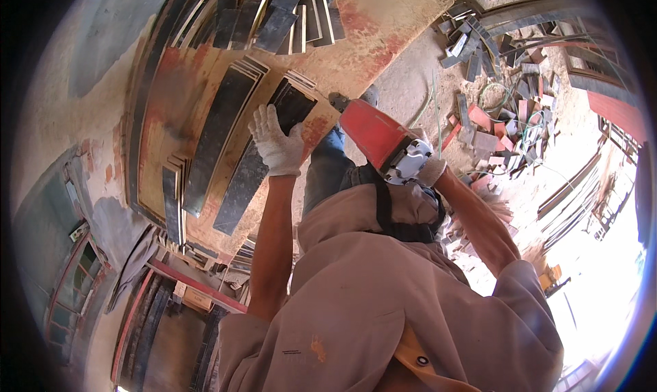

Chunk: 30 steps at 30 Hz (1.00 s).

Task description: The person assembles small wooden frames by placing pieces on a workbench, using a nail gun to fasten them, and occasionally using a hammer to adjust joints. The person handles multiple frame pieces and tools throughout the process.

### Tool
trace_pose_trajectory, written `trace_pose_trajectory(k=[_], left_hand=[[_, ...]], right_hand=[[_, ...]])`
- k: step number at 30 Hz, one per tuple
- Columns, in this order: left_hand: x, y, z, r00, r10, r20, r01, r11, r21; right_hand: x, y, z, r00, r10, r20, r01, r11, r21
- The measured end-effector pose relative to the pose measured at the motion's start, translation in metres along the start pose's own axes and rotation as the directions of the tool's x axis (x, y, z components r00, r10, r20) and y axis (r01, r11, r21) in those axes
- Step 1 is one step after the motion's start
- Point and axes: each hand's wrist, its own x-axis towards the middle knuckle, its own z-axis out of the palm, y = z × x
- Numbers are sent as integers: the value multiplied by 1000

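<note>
Left hand (277, 144), white-gloved: set at ten o'clock, fingers spread, nothing gripped. It is held over the edge of a dark board (243, 186); whether the board is touched cannot be told.

Right hand (431, 169), white-gloved: set near three o'clock, closed about the rear end of a red tool (373, 133). The grip is partly hidden behind the tool's pale metal part (408, 160).

Red tool: placed at one o'clock, its narrow front end pointed toward eleven, near the table edge.

Table (393, 8): tan, stained with red, spread from nine to twelve o'clock. Borne on it: the dark board, slanted from eleven toward eight; a stack of long boards (222, 132), at ten; a small stack (171, 197), at nine; a row of short boards (277, 26), laid at eleven to twelve.

Floor, two o'clock: a heap of offcuts (496, 128) — black, red and grey — is scattered there, with green cord (430, 108) nearby.

Eight o'clock: a rack (198, 293) is seen, red-edged.
</note>
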Motion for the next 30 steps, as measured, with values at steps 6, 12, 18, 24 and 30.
trace_pose_trajectory(k=[6, 12, 18, 24, 30], left_hand=[[-3, -3, 10, 997, 32, -65, -31, 999, 21], [-2, 3, 10, 1000, -8, -27, 9, 999, 46], [-4, 0, 17, 999, -4, -53, 6, 999, 44], [-3, 1, 17, 999, -24, -31, 25, 999, 40], [0, 7, 14, 995, -98, 32, 96, 994, 60]], right_hand=[[16, -7, 16, 1000, -20, 18, 17, 989, 150], [33, 4, 18, 994, -61, 96, 60, 998, 13], [49, 6, 32, 998, 0, 69, -15, 977, 213], [62, 21, 31, 982, 126, 138, -162, 942, 294], [62, 28, 17, 990, -30, 135, 48, 991, -128]])
